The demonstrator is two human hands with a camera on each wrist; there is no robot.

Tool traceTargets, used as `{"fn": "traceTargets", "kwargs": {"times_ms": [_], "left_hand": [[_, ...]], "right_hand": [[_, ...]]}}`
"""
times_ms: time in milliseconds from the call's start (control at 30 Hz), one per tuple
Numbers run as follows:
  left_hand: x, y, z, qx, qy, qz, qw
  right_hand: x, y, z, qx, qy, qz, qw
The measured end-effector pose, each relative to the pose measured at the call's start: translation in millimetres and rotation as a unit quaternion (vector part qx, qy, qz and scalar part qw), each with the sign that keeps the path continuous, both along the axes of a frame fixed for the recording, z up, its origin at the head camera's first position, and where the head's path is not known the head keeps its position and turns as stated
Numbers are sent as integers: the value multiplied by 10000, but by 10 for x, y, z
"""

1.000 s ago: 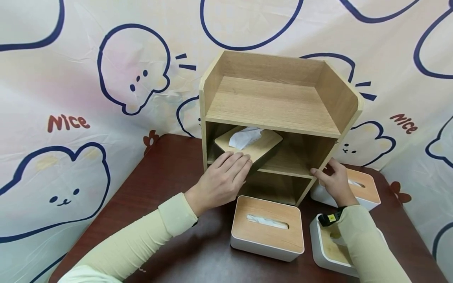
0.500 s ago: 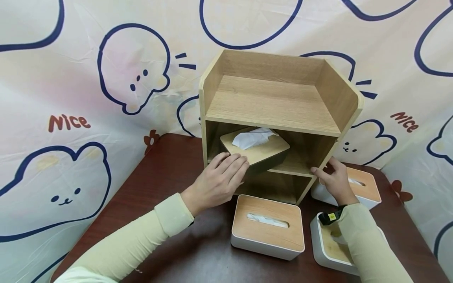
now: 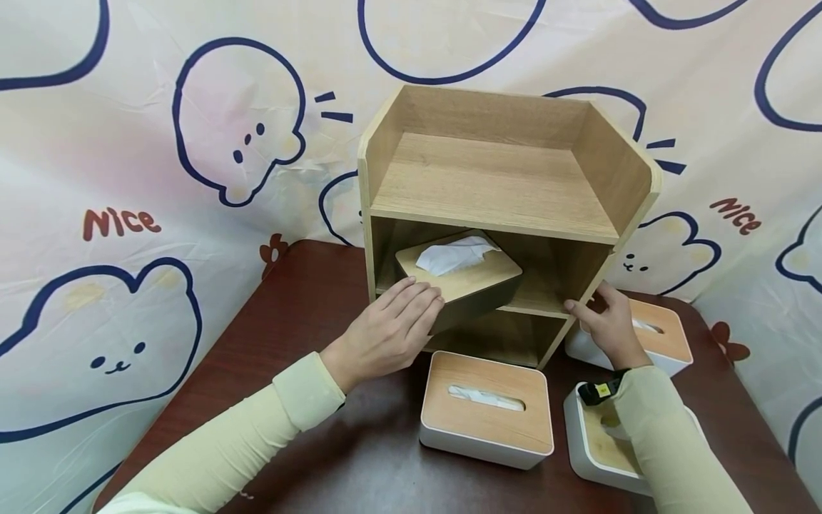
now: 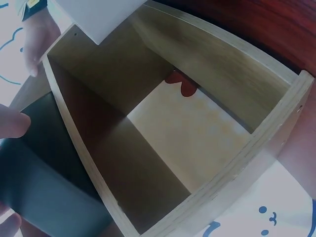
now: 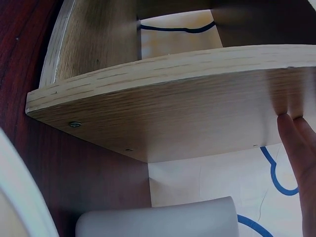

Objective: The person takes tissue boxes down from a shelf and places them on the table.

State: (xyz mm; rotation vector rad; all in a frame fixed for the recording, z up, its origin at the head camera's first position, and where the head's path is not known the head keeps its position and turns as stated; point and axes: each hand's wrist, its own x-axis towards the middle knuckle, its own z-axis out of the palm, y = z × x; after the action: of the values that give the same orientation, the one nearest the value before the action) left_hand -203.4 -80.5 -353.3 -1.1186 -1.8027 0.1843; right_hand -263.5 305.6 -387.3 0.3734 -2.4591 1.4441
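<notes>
In the head view my left hand (image 3: 388, 332) grips the near corner of a tissue box (image 3: 472, 296) with dark sides, a wooden lid and a white tissue sticking out. The box sits at an angle, partly inside the middle compartment of a wooden shelf (image 3: 494, 182). Seen from the left wrist, fingertips (image 4: 15, 123) lie against the dark box (image 4: 49, 168). My right hand (image 3: 606, 321) holds the shelf's right side panel, thumb at its front edge. The right wrist view has fingers (image 5: 296, 143) touching the panel's outer face.
A white tissue box (image 3: 488, 407) with a wooden lid stands before the shelf. Another white box (image 3: 600, 453) is partly under the right forearm, and a third (image 3: 661, 335) stands behind the right hand. Everything rests on a dark red table (image 3: 270, 357); a printed cloth (image 3: 237, 128) hangs behind.
The dark tissue box first shifted right and turned, its corner coming further out of the shelf, then moved slightly left. My left hand moved a little left with it. The right hand stayed put.
</notes>
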Motion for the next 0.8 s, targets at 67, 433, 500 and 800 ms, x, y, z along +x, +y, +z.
{"fn": "traceTargets", "kwargs": {"times_ms": [67,433,500,800], "left_hand": [[-4,-4,4,14,-24,21,10000],[23,149,13,250,-276,457,9983],[48,198,17,339,-235,548,9976],[80,316,46,479,-42,817,9955]], "right_hand": [[-2,0,6,-22,-21,-7,10000],[-9,1,-19,-68,151,36,9999],[-14,4,-21,-75,194,47,9998],[-10,0,-20,-122,216,107,9996]]}}
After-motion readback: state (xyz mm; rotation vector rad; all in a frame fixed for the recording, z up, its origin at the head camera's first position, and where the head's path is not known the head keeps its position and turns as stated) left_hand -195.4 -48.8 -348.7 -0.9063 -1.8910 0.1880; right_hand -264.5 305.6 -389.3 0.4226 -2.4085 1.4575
